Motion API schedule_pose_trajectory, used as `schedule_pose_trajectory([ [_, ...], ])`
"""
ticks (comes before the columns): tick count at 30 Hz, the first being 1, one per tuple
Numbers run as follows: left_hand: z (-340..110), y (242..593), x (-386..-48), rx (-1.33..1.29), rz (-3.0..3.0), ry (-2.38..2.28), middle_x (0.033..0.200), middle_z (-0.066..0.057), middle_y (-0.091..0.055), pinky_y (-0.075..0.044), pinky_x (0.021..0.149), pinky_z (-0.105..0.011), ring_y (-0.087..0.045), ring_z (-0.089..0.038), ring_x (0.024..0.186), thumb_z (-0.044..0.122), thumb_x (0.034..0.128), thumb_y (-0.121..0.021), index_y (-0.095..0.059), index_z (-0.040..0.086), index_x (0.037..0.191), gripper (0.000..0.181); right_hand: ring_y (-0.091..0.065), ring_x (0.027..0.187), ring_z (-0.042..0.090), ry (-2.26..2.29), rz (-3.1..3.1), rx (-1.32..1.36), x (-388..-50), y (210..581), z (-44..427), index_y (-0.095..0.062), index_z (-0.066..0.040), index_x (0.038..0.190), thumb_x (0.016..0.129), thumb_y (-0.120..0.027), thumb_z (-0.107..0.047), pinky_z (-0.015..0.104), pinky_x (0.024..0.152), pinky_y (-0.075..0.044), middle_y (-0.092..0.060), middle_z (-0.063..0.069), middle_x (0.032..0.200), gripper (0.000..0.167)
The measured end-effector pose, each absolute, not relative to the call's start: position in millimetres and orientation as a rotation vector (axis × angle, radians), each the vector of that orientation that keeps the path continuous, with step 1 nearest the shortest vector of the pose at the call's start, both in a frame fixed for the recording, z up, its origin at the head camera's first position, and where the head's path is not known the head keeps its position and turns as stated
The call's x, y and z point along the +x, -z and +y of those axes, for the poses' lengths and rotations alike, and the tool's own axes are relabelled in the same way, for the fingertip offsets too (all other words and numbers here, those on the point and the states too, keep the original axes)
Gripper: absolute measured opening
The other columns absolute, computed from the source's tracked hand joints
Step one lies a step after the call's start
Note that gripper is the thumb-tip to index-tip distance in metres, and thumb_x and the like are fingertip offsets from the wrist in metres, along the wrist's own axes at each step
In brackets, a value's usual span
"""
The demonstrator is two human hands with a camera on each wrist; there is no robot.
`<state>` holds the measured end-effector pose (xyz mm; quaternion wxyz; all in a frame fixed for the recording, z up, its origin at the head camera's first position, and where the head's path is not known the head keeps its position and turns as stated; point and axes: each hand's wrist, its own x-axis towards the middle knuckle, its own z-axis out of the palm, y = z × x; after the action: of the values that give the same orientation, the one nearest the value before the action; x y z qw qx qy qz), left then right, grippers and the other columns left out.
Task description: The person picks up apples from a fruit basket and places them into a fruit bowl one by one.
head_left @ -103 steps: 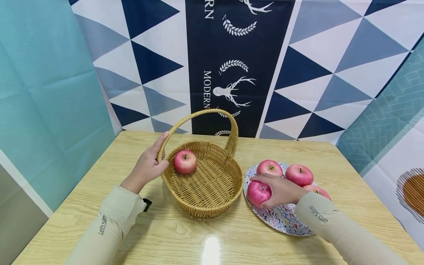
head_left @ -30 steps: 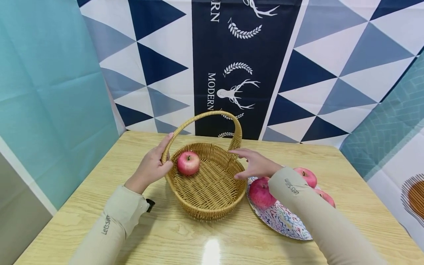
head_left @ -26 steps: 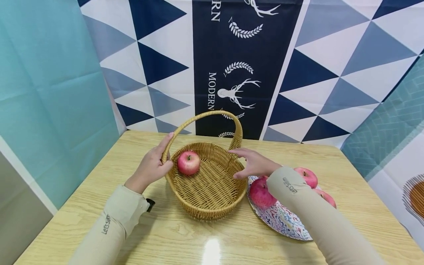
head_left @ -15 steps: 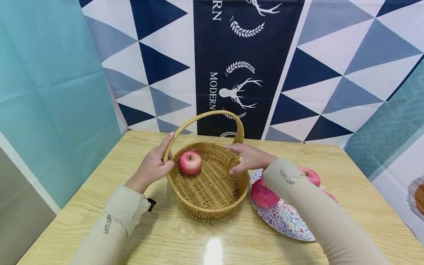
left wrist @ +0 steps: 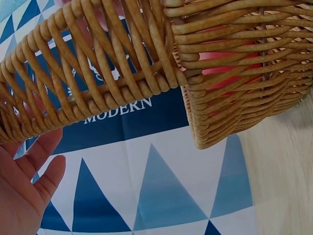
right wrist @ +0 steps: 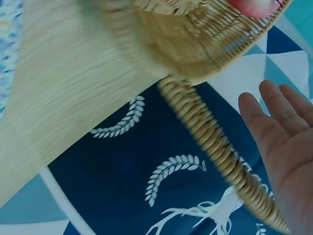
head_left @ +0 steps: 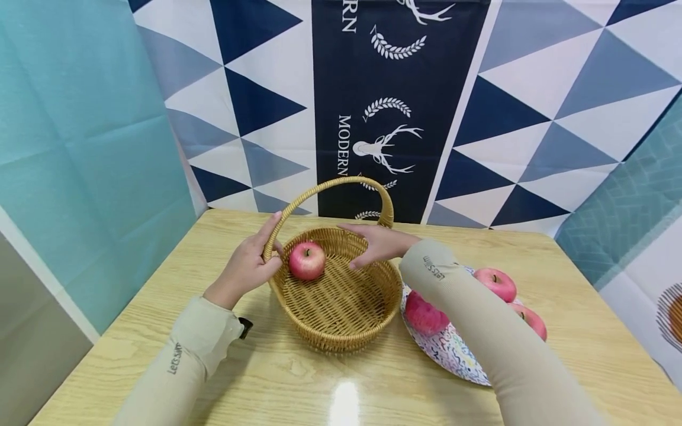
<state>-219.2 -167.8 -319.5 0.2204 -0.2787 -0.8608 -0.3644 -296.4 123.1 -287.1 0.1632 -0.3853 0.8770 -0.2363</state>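
A round wicker basket [head_left: 341, 338] with an arched handle [head_left: 341, 180] stands mid-table, one red apple [head_left: 307, 260] inside at its left. My left hand [head_left: 246, 266] holds the left side of the handle; in the left wrist view its fingers [left wrist: 45, 147] reach behind the weave. Over the back right of the basket, my right hand [head_left: 380, 242] hovers with nothing in it. Its fingers [right wrist: 276, 100] are spread and straight in the right wrist view. To the right, a patterned plate [head_left: 453, 358] bears apples, including a deep pink one [head_left: 426, 313]; my right forearm hides part of it.
Two more apples, one rear [head_left: 495, 284] and one nearer the edge [head_left: 530, 319], sit at the plate's right. The wooden table [head_left: 288, 390] ends at a patterned cloth backdrop [head_left: 394, 89]. A teal cloth [head_left: 96, 148] hangs at the left.
Earlier my right hand gripped the deep pink apple on the plate. It has let go and moved left over the basket. My left hand keeps its hold on the handle.
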Motion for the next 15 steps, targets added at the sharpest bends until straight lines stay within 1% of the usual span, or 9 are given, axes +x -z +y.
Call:
schedule_pose_trajectory([
  [4,-166,320,-221,-0.789,-2.381,1.015,0.085,-0.01,-0.067,-0.045,0.073,-0.043,-0.054,-0.026,0.078,0.002,0.0745,-0.054,-0.032,0.003,0.147,0.076,-0.028,0.138,0.038,0.682,2.491,-1.121,-300,286,114,-0.022,-0.002,0.151,0.077,-0.073,-0.036,0.051,0.11,-0.025,-0.029,0.023,0.151,0.096],
  [9,-165,321,-221,-0.803,-2.366,1.012,0.085,-0.012,-0.067,-0.045,0.072,-0.043,-0.055,-0.026,0.077,0.001,0.0745,-0.054,-0.032,0.002,0.147,0.075,-0.029,0.138,0.036,0.652,2.495,-1.102,-301,287,105,-0.02,-0.004,0.152,0.077,-0.071,-0.038,0.05,0.11,-0.025,-0.028,0.022,0.152,0.097],
  [15,-168,324,-222,-0.797,-2.342,1.038,0.085,-0.011,-0.066,-0.045,0.073,-0.044,-0.055,-0.028,0.078,-0.002,0.0748,-0.052,-0.032,0.003,0.146,0.074,-0.026,0.14,0.034,0.731,2.483,-1.039,-306,290,91,-0.019,-0.008,0.153,0.081,-0.07,-0.029,0.049,0.111,-0.023,-0.027,0.02,0.153,0.091],
])
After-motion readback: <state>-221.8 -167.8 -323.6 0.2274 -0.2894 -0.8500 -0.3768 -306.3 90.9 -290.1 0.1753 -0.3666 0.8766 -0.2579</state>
